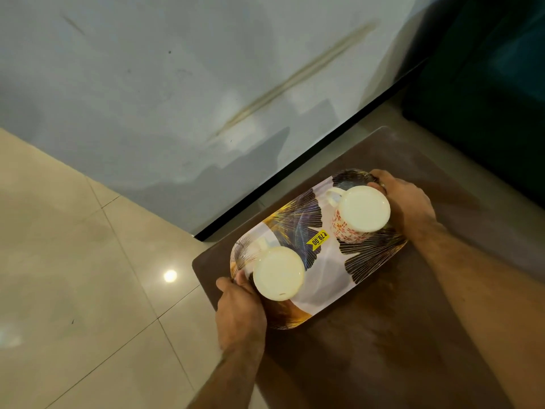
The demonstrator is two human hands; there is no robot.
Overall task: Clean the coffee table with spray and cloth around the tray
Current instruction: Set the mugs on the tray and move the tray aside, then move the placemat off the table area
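Observation:
A white tray (327, 278) with dark and gold leaf prints and a yellow price sticker is over the dark brown coffee table (398, 335). Two white mugs stand on it: a plain one (278, 273) at the near left end and one with a red flower pattern (361, 212) at the far right end. My left hand (240, 314) grips the tray's left end, thumb on the rim. My right hand (405, 202) grips the right end behind the patterned mug. No spray bottle or cloth is in view.
The table stands close to a pale wall (177, 84) with a black skirting strip (295, 172). Glossy cream floor tiles (73, 276) lie to the left. A dark teal piece of furniture (486, 98) sits at the upper right.

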